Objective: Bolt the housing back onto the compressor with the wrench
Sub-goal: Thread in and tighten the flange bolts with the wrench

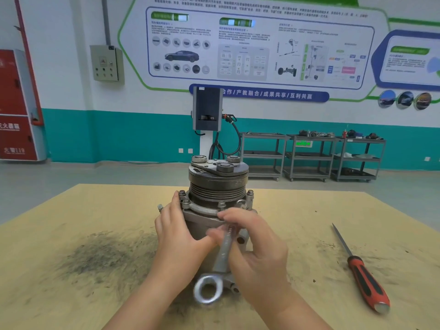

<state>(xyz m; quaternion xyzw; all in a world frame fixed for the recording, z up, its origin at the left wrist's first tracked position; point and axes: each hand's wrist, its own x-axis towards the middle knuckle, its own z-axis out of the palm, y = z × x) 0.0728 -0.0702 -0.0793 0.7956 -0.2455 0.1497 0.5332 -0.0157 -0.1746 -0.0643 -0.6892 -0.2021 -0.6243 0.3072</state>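
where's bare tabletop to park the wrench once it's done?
Free: the table between the compressor and the screwdriver, and the far left corner beyond the dark smudge. Crowded: centre front, where the left hand rests on the compressor and the right hand grips the wrench.

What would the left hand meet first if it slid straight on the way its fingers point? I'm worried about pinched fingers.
Probably the bolt on the compressor flange; the left hand fingertips already sit beside it.
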